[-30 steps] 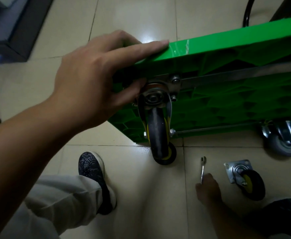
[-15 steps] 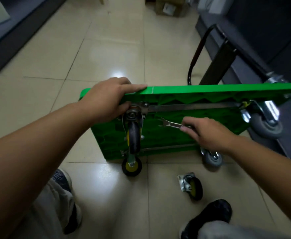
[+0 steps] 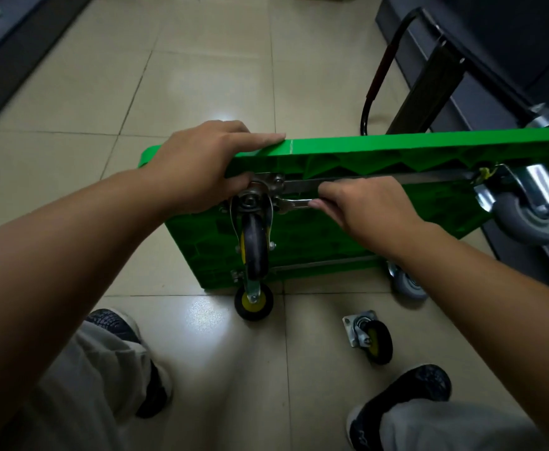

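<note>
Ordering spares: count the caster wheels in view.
5: upper black caster by the wrench, lower black caster below it, upper grey caster, lower grey caster, loose caster on the floor. None seems hidden.

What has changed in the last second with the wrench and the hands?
The right hand lifted the wrench off the floor and brought its open end to the plate of the mounted caster. The left hand still grips the green platform edge; the loose caster stayed on the floor.
</note>
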Action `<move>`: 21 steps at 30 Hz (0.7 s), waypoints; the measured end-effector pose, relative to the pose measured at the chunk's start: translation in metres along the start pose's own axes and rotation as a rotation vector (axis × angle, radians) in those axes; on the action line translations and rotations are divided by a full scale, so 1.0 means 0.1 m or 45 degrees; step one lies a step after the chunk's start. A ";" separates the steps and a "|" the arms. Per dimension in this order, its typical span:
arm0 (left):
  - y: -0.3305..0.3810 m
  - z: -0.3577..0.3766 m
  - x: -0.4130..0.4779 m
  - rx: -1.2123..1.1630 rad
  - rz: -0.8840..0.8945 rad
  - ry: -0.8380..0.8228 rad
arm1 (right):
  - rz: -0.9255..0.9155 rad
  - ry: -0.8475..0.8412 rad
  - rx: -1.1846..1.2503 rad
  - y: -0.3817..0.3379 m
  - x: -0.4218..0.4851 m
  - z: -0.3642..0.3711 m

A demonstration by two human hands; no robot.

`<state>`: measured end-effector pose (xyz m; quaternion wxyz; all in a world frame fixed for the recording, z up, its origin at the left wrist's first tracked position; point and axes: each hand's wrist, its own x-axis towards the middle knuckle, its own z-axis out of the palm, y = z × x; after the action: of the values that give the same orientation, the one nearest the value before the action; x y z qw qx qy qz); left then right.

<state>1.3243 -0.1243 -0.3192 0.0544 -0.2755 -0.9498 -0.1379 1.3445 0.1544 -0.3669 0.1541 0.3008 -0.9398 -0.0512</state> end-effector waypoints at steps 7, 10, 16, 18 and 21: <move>0.01 0.02 -0.04 0.041 0.010 0.024 | -0.006 0.054 -0.088 -0.04 0.05 0.12; 0.02 0.02 -0.04 0.037 0.008 0.042 | 0.022 0.068 -0.099 -0.04 0.02 0.23; 0.01 0.05 -0.03 0.046 0.010 0.059 | 0.251 0.206 0.136 -0.16 -0.14 0.62; 0.01 0.05 -0.02 0.048 0.005 0.054 | 0.389 0.223 0.331 -0.32 -0.21 0.78; 0.00 0.06 -0.02 0.062 0.011 0.057 | 0.691 0.192 0.786 -0.62 -0.26 1.05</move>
<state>1.3262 -0.1235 -0.3249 0.0828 -0.2750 -0.9502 -0.1207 1.3648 0.1192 -0.4848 0.1330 0.0774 -0.9422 0.2976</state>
